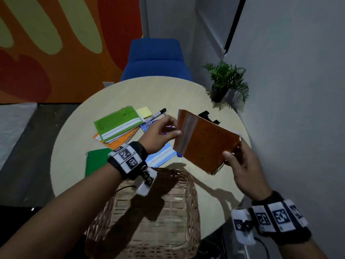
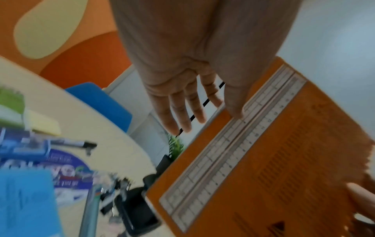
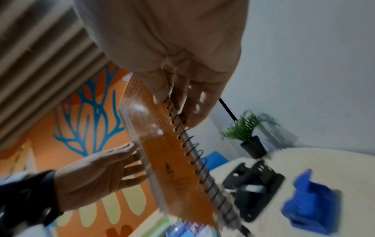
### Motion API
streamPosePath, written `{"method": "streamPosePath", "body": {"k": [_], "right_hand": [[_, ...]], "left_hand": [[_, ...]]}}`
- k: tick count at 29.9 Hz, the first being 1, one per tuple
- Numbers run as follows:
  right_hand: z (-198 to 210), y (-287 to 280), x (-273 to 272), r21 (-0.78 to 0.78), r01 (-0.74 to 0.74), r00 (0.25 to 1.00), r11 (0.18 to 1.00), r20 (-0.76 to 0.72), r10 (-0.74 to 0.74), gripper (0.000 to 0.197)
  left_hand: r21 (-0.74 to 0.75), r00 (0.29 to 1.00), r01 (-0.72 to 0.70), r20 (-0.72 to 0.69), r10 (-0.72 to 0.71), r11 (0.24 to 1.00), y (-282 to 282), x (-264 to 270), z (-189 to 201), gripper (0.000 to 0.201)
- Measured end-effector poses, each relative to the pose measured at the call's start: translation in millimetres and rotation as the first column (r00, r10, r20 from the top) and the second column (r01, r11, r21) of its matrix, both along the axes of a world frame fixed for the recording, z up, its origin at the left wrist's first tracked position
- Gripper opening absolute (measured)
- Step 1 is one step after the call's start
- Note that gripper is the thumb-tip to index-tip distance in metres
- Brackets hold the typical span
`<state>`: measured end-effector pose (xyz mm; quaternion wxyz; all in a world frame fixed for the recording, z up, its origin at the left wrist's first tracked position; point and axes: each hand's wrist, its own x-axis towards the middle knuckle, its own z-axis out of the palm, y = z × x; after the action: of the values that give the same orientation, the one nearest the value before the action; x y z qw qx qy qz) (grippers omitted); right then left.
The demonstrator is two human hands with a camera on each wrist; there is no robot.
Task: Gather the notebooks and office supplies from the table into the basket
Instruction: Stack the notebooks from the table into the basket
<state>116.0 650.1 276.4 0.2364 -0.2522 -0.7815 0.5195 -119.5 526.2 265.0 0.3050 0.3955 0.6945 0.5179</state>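
Note:
An orange spiral notebook (image 1: 205, 144) (image 2: 284, 160) (image 3: 162, 144) with a clear ruler along one edge hangs tilted in the air above the table's right side. My left hand (image 1: 168, 129) (image 2: 192, 104) (image 3: 97, 173) pinches its left edge, thumb on the cover. My right hand (image 1: 240, 161) (image 3: 182, 99) grips the spiral edge. The wicker basket (image 1: 190, 202) stands at the near edge, below my hands. On the table lie a light green notebook (image 1: 119, 122), an orange one (image 1: 121, 141) beneath it, a dark green one (image 1: 97, 159), a light blue one (image 1: 162, 156), yellow sticky notes (image 1: 144, 112) and a marker (image 1: 158, 113).
A black office tool (image 1: 209, 116) (image 3: 253, 181) and a blue one (image 3: 312, 197) sit on the round table (image 1: 168, 90) behind the held notebook. A potted plant (image 1: 224, 81) stands at the far right by the wall. A blue chair (image 1: 156, 58) is beyond the table.

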Motion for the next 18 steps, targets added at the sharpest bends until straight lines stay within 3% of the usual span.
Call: {"method": "streamPosePath", "body": {"k": [3,6,8,10,15,18], "right_hand": [[14,-19,-5,-0.077,-0.087,0.996,0.993,0.006,0.088,0.029],[-3,-42,-18,-0.198,-0.121,0.967,0.973,0.198,0.161,0.023],[-33,-54,-24,-0.176,-0.106,0.919,0.979,0.359,0.164,0.018],[-63,-66,-30,-0.071,-0.11,0.839,0.991,0.528,0.131,0.021],[-103,-92,-38,0.081,-0.215,0.571,0.973,0.819,0.058,0.048],[-108,-103,-42,0.148,-0.279,0.512,0.949,0.859,0.016,0.065]], "left_hand": [[0.014,0.999,-0.036,0.021,0.035,0.999,-51,8,14,0.012],[-0.181,0.995,-0.095,0.011,0.099,0.979,-97,16,-5,0.017],[-0.311,0.997,-0.075,-0.028,0.07,0.948,-119,23,-30,0.015],[-0.4,0.998,-0.048,-0.054,0.028,0.915,-133,30,-55,0.009],[-0.645,0.998,-0.024,-0.062,-0.021,0.764,-143,48,-111,0.019],[-0.721,0.991,-0.022,-0.108,-0.082,0.693,-135,49,-125,0.016]]}}
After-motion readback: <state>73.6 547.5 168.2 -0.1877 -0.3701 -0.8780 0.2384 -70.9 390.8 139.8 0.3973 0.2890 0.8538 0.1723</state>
